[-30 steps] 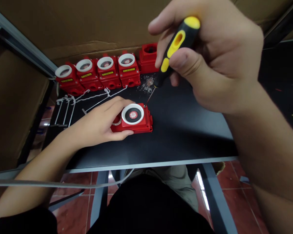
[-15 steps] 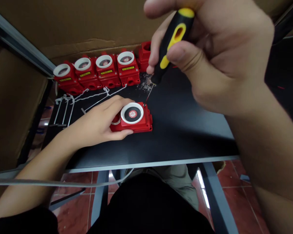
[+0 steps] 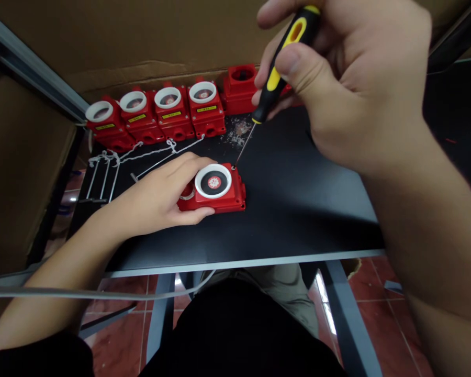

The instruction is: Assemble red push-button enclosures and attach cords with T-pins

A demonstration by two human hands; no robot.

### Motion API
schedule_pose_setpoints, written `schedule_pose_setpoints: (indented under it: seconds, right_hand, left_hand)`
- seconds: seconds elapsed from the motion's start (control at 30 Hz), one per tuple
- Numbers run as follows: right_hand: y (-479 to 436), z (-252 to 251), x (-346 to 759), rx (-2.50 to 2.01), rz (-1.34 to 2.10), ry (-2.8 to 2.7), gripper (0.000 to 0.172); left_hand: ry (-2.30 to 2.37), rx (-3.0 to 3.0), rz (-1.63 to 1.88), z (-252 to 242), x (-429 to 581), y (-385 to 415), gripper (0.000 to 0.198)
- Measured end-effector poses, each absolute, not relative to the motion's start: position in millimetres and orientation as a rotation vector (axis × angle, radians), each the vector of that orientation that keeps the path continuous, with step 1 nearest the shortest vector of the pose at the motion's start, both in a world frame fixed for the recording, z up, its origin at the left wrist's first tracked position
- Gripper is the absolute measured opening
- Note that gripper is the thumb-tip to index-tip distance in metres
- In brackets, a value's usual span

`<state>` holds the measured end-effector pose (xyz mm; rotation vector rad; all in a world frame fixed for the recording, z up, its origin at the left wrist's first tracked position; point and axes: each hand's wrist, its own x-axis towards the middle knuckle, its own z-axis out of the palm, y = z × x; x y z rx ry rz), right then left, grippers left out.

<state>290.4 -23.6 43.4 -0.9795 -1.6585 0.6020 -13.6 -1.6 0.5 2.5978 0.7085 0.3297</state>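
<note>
Lying on the black table is a red box (image 3: 227,201) with a white-rimmed round window on its top. My left hand (image 3: 167,193) wraps round its left end, with the thumb along the near side and the fingers over the far side. In my right hand (image 3: 349,78) is a black and yellow screwdriver (image 3: 267,99), gripped by its handle and tilted. Its thin shaft runs down to a screw at the far right corner of the box, where the tip appears to touch. Part of the handle is hidden by my fingers.
Several similar red boxes (image 3: 171,118) stand in a row along the back cardboard wall. Another red housing (image 3: 239,91) sits to their right, near pale crumbs (image 3: 237,133). Metal T-shaped rods tied with white cord (image 3: 141,153) lie at the left. A grey edge (image 3: 239,264) borders the table in front.
My right hand and the screwdriver handle have shifted right, so the screwdriver leans more. The tip stays at the box's corner. My left hand and the red box have hardly moved.
</note>
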Motion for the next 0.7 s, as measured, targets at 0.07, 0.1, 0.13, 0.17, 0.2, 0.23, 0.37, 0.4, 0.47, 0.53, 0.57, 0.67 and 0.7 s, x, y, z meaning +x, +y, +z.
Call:
schedule_pose_setpoints:
  seconds: [0.07,0.1,0.13,0.17,0.2,0.23,0.37,0.4,0.47,0.53,0.57,0.67,0.7]
  right_hand:
    - [-22,45,289,-1.012,0.625,-1.605,0.019]
    - [-21,45,289,-1.011,0.631,-1.597,0.020]
    - [-21,45,290,-1.004,0.634,-1.607,0.021]
    - [-22,46,290,-0.994,0.631,-1.629,0.020]
    - [-23,45,291,-0.975,0.623,-1.658,0.016]
    - [-25,45,292,-0.948,0.620,-1.683,0.014]
    - [-35,42,292,-0.861,0.687,-1.715,0.018]
    - [-36,41,292,-0.857,0.711,-1.715,0.019]
    - [-36,41,291,-0.837,0.746,-1.707,0.018]
    - [-34,42,290,-0.806,0.787,-1.682,0.020]
    - [-33,43,289,-0.789,0.795,-1.672,0.028]
    - [-31,40,282,-0.787,0.770,-1.653,0.040]
    - [-30,37,279,-0.758,0.773,-1.634,0.040]
  left_hand:
    - [0.716,2.597,0.331,1,-13,-2,0.064]
    - [0.723,2.597,0.327,2,-13,-3,0.064]
    - [0.729,2.598,0.325,2,-12,-3,0.064]
    - [0.736,2.599,0.320,2,-12,-3,0.064]
    - [0.740,2.601,0.315,2,-12,-4,0.064]
    - [0.740,2.602,0.313,2,-12,-4,0.064]
    - [0.731,2.597,0.327,2,-12,-4,0.063]
    - [0.725,2.594,0.332,2,-12,-4,0.062]
    - [0.719,2.587,0.338,2,-12,-4,0.062]
    - [0.727,2.578,0.337,2,-12,-4,0.063]
    - [0.737,2.570,0.335,2,-12,-3,0.064]
    - [0.764,2.525,0.318,0,-14,0,0.069]
    - [0.771,2.504,0.310,-1,-14,2,0.071]
